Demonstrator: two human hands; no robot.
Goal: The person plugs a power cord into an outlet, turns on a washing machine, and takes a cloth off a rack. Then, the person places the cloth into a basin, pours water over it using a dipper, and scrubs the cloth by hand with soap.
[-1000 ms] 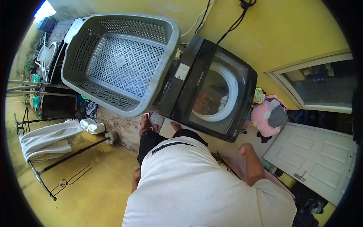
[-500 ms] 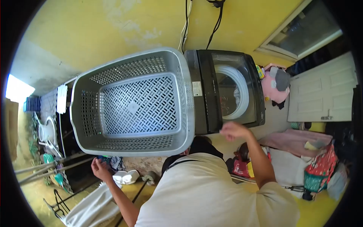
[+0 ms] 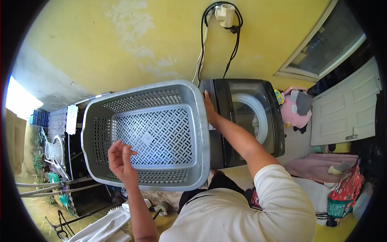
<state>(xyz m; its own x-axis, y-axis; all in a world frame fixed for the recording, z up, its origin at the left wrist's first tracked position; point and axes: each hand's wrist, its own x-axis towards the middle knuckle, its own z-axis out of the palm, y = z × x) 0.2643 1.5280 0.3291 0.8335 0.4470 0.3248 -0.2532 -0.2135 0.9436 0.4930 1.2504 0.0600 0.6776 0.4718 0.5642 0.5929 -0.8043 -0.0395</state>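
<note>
A large grey plastic laundry basket [image 3: 201, 141] with lattice walls and bottom sits left of the washing machine's lid, its open top facing me; only a small pale patch shows inside. My left hand [image 3: 122, 163] is over the basket's lower left part, fingers loosely curled and apart, holding nothing. At the basket's right side, my right hand [image 3: 209, 109] rests beside the rim with a finger stretched upward; its other fingers are partly hidden. My right forearm crosses the dark top-loading washing machine [image 3: 219, 149]. Through its clear lid [image 3: 242, 86] a white ring and some pale cloth show.
A power socket [image 3: 225, 15] with black cables hangs on the yellow wall. Right of the machine are a pink plush toy [image 3: 292, 111] and a white door [image 3: 342, 109]. Clothes and bags lie at lower right. Poles and a white cloth [image 3: 107, 226] are at lower left.
My right hand has moved up and left from the machine's front edge to the basket's right rim. My left hand has risen over the basket. The view has tilted upward.
</note>
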